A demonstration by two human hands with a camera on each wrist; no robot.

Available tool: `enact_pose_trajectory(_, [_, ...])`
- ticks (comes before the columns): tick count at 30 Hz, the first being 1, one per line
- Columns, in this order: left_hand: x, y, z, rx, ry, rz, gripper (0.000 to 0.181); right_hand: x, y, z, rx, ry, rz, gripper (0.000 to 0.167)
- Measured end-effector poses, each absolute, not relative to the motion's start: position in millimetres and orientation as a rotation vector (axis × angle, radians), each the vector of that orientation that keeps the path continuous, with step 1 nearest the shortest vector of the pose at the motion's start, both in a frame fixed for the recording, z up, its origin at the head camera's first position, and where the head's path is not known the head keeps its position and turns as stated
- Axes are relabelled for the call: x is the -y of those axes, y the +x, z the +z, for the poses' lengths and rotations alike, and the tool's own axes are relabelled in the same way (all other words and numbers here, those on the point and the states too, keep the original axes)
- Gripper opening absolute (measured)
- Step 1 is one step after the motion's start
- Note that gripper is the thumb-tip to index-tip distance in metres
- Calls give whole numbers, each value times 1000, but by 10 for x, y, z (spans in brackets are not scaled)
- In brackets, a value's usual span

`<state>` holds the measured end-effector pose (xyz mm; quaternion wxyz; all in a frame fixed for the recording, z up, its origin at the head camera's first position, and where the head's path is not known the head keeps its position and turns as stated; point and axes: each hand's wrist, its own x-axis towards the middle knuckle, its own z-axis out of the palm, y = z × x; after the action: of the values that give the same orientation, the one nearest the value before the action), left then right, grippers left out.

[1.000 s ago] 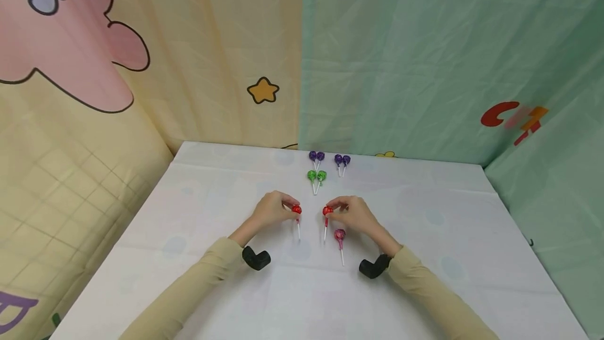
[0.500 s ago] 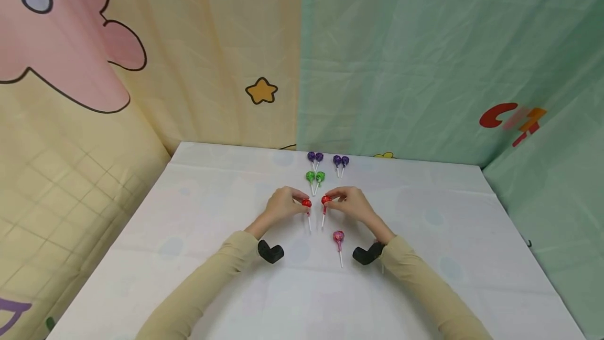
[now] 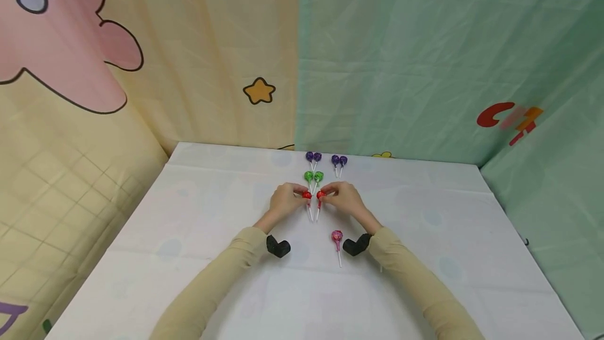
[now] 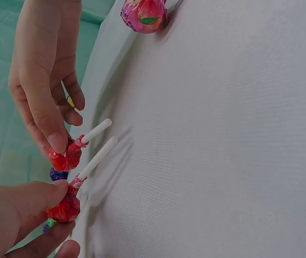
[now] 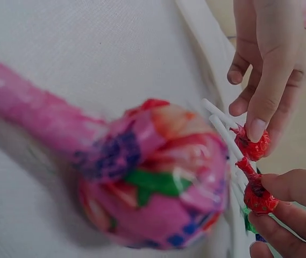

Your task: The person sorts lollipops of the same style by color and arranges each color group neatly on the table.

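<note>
My left hand (image 3: 286,200) pinches a red-wrapped lollipop (image 3: 307,195) by its candy head, between thumb and fingers. With a like pinch my right hand (image 3: 346,198) holds a second red lollipop (image 3: 321,194). The two heads are side by side, a small gap between them, and both white sticks point toward the person. Just beyond lie two green lollipops (image 3: 319,176), their sticks partly hidden by the hands. In the left wrist view, the left hand's lollipop (image 4: 65,208) sits below the other one. A pink lollipop (image 3: 337,236) lies near my right wrist.
Two purple lollipops (image 3: 309,156) lie behind the green ones, and another purple pair (image 3: 335,160) lies to their right. A white cloth covers the table (image 3: 226,287). Printed curtains (image 3: 377,67) hang behind it. A white stick end (image 3: 381,268) shows beside the right sleeve.
Both hands have moved away from the person and toward each other, bringing the two red lollipops close together, just in front of the green pair. The pink lollipop stays on the table.
</note>
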<state>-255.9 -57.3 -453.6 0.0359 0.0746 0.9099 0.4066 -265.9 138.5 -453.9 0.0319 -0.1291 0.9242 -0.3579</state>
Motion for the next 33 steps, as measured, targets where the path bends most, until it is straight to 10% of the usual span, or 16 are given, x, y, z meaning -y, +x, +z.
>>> enact_pose_trajectory(33, [499, -2588, -4622, -2858, 216, 1180, 28, -1285, -2656, -4591, -2805, -336, -1095, 27])
